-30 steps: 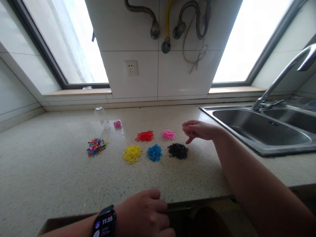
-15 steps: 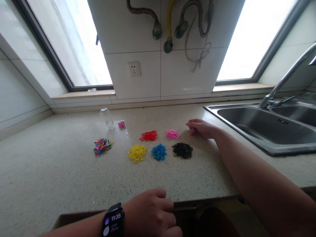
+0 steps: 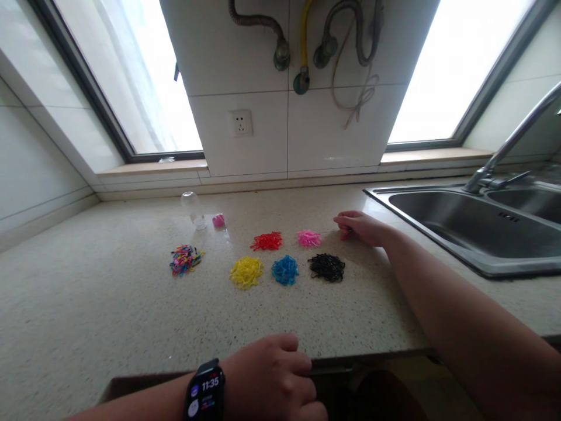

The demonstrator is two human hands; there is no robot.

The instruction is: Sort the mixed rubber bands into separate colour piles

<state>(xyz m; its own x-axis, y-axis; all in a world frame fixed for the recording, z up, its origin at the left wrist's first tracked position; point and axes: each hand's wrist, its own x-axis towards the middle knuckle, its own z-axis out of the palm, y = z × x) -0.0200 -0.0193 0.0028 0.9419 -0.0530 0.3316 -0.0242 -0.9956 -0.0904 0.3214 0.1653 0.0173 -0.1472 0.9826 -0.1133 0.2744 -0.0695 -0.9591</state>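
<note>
My right hand (image 3: 362,228) rests low over the counter, right of the pink rubber bands (image 3: 309,238), with thumb and fingers pinched together. What lies between its fingertips, if anything, is too small to make out. Loosely curled at the counter's front edge is my left hand (image 3: 274,377), wearing a black watch (image 3: 205,390); nothing shows in it. Small rubber bands lie in separate piles: red (image 3: 266,241), yellow (image 3: 246,272), blue (image 3: 285,270) and black (image 3: 326,267). Farther left sits a mixed-colour pile (image 3: 186,259).
A clear jar (image 3: 193,210) stands upside down behind the mixed pile, beside a small pink object (image 3: 218,220). A steel sink (image 3: 438,225) with a faucet (image 3: 504,146) is set in on the right. The tiled wall with a socket (image 3: 241,123) rises behind.
The whole view has shifted slightly to the right in the picture. Both hands keep about the same place and pose, and the piles look the same.
</note>
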